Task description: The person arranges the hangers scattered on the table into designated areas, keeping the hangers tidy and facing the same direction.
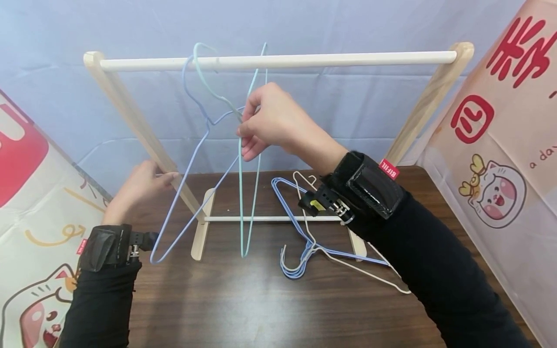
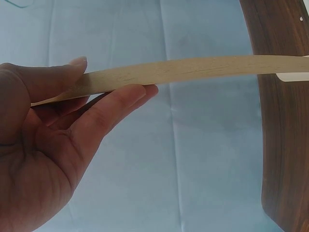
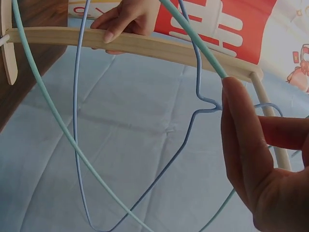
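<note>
A mint hanger [image 1: 241,193] is being held at a white bar [image 1: 326,60].
Its neck is being pinched by the thumb and fingers of the right hand [image 1: 271,121], its hook looped over the bar beside a blue hanger [image 1: 176,197]; a wooden post [image 1: 130,111] is being gripped by the left hand [image 1: 141,186]. Hanging seems to be the step in hand; next, the hook would need to be settled and released. Spare hangers [image 1: 296,276] are being borne by the brown table [image 1: 217,309]; the room is being screened by pale blue cloth [image 1: 348,24] and printed sheets [image 1: 509,116].

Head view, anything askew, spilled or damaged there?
No spill or damage stands out. The untidy spot is on the table: blue hangers and white hangers overlap in a loose pile, partly hidden by the right sleeve.
</note>
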{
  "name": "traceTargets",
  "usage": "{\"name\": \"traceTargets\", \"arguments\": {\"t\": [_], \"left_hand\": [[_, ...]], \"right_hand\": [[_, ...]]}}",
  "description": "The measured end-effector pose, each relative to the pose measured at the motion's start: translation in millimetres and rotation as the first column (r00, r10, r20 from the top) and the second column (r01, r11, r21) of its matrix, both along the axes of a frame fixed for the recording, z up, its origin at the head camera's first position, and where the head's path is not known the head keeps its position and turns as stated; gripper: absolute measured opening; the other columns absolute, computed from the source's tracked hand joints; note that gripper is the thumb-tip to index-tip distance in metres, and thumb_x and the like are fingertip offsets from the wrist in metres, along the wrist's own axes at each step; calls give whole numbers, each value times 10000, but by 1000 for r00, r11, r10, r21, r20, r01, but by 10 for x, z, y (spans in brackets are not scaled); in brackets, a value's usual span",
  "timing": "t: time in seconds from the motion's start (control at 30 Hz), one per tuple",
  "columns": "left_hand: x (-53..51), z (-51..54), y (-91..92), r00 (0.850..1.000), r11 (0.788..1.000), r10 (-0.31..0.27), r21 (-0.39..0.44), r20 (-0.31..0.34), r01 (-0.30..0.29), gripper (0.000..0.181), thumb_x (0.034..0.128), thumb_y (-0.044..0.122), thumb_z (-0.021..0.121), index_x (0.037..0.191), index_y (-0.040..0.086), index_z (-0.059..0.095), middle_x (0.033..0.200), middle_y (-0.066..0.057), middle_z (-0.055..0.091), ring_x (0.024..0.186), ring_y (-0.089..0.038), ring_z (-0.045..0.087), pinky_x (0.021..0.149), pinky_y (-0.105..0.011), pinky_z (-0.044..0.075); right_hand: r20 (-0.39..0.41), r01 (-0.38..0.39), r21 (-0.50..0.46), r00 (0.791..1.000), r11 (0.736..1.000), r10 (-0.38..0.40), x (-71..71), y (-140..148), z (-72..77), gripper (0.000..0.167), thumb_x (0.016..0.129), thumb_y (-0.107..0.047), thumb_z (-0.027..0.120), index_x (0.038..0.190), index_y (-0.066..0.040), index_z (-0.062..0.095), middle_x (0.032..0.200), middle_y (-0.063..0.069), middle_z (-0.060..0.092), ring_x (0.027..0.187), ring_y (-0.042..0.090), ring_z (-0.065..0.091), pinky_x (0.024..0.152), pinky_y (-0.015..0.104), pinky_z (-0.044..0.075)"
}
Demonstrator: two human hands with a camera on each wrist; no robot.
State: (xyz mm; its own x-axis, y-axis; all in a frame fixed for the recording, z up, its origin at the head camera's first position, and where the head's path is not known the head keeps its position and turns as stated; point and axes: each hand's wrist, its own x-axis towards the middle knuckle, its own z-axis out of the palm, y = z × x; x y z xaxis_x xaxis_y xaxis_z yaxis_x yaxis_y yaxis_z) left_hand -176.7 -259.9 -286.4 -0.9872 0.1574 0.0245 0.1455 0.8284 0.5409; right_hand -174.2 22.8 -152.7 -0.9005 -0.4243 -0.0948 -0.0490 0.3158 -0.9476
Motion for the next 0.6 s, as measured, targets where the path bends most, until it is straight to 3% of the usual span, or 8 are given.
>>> {"name": "traceTargets", "arguments": {"t": [0.2, 0.4, 0.6], "left_hand": [[8, 5, 1, 1000, 1000, -3, 1, 15, 3, 336, 935, 227, 510, 928, -84, 635, 666, -106, 613, 534, -173, 490, 510, -316, 389], [15, 12, 10, 1000, 1000, -2, 12, 12, 2, 334, 934, 220, 513, 981, -93, 619, 759, -164, 655, 617, -176, 578, 572, -314, 433], [21, 27, 1, 1000, 1000, -5, 4, 24, 5, 358, 938, 240, 508, 975, -97, 623, 701, -128, 633, 543, -144, 500, 546, -310, 409]], "right_hand": [[33, -11, -2, 999, 1000, 11, -49, -54, -23, 91, 843, 92, 560, 821, 89, 472, 679, 230, 577, 569, 297, 637, 577, 363, 530], [62, -13, -2, 998, 1000, 13, -92, -90, -36, 74, 853, 85, 556, 844, 98, 483, 704, 237, 575, 573, 292, 634, 579, 361, 530], [79, -12, 14, 997, 1000, 11, -145, -115, -78, 75, 862, 64, 561, 863, 96, 494, 700, 228, 572, 556, 274, 625, 580, 357, 530]]}}
